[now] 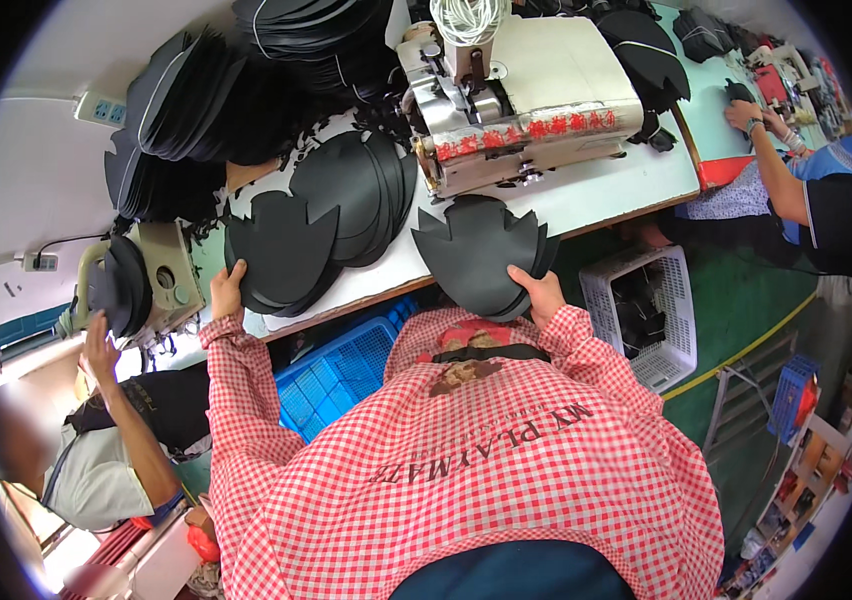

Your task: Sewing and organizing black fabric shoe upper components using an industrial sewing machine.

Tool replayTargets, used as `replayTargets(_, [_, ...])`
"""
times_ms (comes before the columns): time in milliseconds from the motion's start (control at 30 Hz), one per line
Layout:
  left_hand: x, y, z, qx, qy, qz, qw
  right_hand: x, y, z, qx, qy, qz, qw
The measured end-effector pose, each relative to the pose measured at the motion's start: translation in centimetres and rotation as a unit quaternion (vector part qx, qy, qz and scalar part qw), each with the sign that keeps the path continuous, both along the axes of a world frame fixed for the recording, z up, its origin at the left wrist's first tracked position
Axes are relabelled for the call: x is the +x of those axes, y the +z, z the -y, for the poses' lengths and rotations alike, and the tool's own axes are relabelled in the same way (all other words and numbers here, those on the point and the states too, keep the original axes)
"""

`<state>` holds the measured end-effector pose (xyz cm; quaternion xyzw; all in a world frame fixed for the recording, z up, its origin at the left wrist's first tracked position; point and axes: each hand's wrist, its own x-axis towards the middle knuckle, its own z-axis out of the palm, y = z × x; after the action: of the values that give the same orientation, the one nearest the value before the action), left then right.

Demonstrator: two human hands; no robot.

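My left hand pinches the left edge of a small pile of black cut sheet pieces, notched along the top, at the front of the white table. In my right hand is the right edge of another few black notched pieces, overhanging the table's front edge below the sewing machine. The thumb lies on top and the fingers are mostly hidden beneath. Between the two sets, a fanned pile of similar black pieces rests on the table. The sewing machine, cream with red markings, stands just beyond my right hand.
Tied bundles of black pieces crowd the back left, with dark scraps around them. Under the table is a blue crate; a white basket stands on the green floor. Co-workers sit at left and far right.
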<state>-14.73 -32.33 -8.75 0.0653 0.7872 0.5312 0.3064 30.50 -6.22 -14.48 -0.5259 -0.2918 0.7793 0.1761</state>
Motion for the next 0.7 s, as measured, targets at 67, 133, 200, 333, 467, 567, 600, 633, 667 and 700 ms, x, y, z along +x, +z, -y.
replayTargets(67, [-0.7, 0.5, 0.2, -0.182, -0.084, -0.205, 0.958, 0.0, -0.1, -0.1, 0.000, 0.003, -0.018, 1.000])
replayTargets(133, [5.4, 9.0, -6.3, 0.015, -0.088, -0.140, 0.986, 0.6, -1.8, -0.1, 0.006, -0.013, 0.019, 1.000])
replayTargets(200, [9.5, 14.1, -9.6, 0.018, -0.186, -0.194, 0.963, 0.5, -0.6, 0.2, -0.003, -0.014, 0.058, 0.998])
replayTargets(333, [18.8, 11.0, -17.5, -0.082, -0.366, -0.278, 0.884, 0.9, -3.3, 0.3, 0.035, -0.026, 0.020, 0.999])
replayTargets(467, [27.3, -1.1, -20.7, -0.013, -0.482, -0.205, 0.852, 0.2, -0.3, 0.5, -0.036, -0.030, -0.053, 0.998])
replayTargets(567, [28.5, -0.9, -20.6, -0.031, -0.482, -0.179, 0.857, 0.6, -0.2, 0.6, -0.062, -0.059, -0.107, 0.991])
replayTargets(600, [28.3, -0.2, -20.5, -0.032, -0.478, -0.162, 0.863, 0.8, -0.6, 0.8, -0.044, -0.067, -0.113, 0.990])
replayTargets(633, [27.2, 0.8, -19.9, 0.016, -0.462, -0.157, 0.873, 0.9, -2.6, 0.9, -0.044, -0.068, -0.114, 0.990])
replayTargets(667, [25.5, 3.8, -19.5, -0.032, -0.459, -0.139, 0.877, 1.5, -5.9, 0.8, 0.009, -0.020, -0.013, 1.000])
replayTargets(700, [21.1, 2.2, -17.1, 0.116, -0.508, -0.450, 0.725, 1.7, -7.5, 0.7, 0.059, 0.033, 0.086, 0.994])
